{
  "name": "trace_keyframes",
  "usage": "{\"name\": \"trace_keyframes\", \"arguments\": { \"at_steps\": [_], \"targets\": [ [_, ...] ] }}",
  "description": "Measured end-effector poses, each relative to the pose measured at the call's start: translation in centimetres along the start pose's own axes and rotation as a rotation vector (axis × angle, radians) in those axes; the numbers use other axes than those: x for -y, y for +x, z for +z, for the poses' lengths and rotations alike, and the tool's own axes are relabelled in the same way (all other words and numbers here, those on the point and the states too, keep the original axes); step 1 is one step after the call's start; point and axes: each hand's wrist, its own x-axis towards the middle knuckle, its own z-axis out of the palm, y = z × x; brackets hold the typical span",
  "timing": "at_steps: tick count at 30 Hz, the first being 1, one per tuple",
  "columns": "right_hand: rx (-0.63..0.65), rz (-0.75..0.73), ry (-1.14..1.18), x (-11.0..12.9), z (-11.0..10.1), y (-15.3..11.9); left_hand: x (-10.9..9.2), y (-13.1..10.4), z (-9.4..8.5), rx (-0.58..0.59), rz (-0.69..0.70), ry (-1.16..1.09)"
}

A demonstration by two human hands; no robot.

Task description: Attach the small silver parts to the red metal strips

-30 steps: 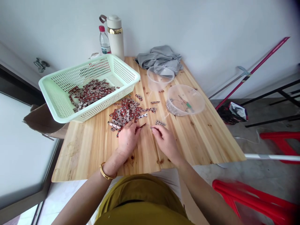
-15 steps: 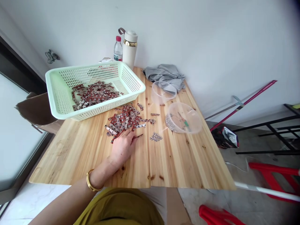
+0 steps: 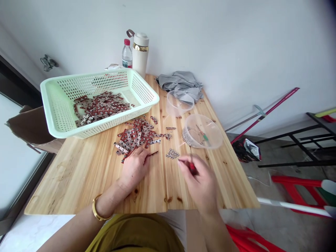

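My left hand (image 3: pixel 134 167) rests on the wooden table with its fingers closed on a small dark strip (image 3: pixel 153 153), whose far end sticks out to the right. Just beyond it lies a heap of reddish-brown strips with metal pieces (image 3: pixel 135 135). My right hand (image 3: pixel 201 182), slightly blurred, is closed around a tool with a red handle (image 3: pixel 193 168), to the right of a small group of round metal nuts (image 3: pixel 172 153). Behind that hand stands a clear round tub (image 3: pixel 216 134) holding more nuts and a tool with a green part.
A pale green basket (image 3: pixel 105 122) of similar strips covers the back left. Farther back are a second clear tub (image 3: pixel 180 108), a grey cloth (image 3: pixel 181 82), a white flask (image 3: pixel 140 59) and a plastic bottle (image 3: pixel 127 54) near the wall.
My right hand has come into view from below, holding the red-handled tool. My left hand keeps the strip in the same place on the table. The whole view has shifted slightly.
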Motion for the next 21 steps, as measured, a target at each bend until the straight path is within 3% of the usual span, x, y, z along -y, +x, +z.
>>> {"name": "trace_keyframes", "arguments": {
  "at_steps": [1,6,11,16,21],
  "targets": [
    [-0.042,0.038,-0.035,-0.4,0.2,0.5,0.0,0.0,0.0,0.005,0.000,-0.001],
    [0.032,0.044,-0.115,-3.0,1.9,1.9,0.1,0.0,0.0,0.000,0.005,-0.034],
    [0.083,0.048,-0.138,-3.9,2.8,1.8,0.2,-0.1,0.1,0.016,0.017,-0.051],
    [0.085,0.032,-0.158,-3.4,2.6,1.9,0.1,0.1,0.3,-0.013,-0.010,-0.021],
    [0.148,-0.099,-0.134,-0.7,3.4,2.4,-0.1,0.4,0.0,0.031,-0.057,-0.009]
  ]
}}
